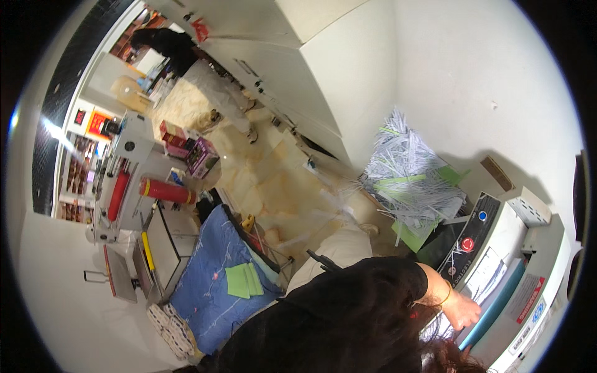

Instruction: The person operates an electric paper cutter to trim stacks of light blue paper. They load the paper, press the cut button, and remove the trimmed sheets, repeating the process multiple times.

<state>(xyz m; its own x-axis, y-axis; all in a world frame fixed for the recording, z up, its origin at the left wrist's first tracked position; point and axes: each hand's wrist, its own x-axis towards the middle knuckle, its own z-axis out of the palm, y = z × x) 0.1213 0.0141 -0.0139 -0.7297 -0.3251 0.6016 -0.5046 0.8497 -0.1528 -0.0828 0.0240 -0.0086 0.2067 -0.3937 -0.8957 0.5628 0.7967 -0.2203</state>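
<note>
At the lower right, my left hand [462, 311], with a yellow band at the wrist, reaches into an electric paper cutter [477, 233]. Its fingers are curled in beside a long teal bar [497, 304], over white paper [487, 273]. What the fingertips grip, if anything, is hidden. Only a sliver of skin, apparently my right hand [465, 352], shows below it; dark hair hides the rest and its fingers. A red knob [467, 244] and a blue button [482, 216] sit on the cutter's dark front panel.
Shredded paper strips [404, 165] are heaped beside the cutter. Green paper pieces [244, 280] lie on a blue quilted cloth [211, 273] at the left. Behind it stand a machine with a red roller [118, 193] and several boxes [202, 157]. Another person [177, 50] stands farther back.
</note>
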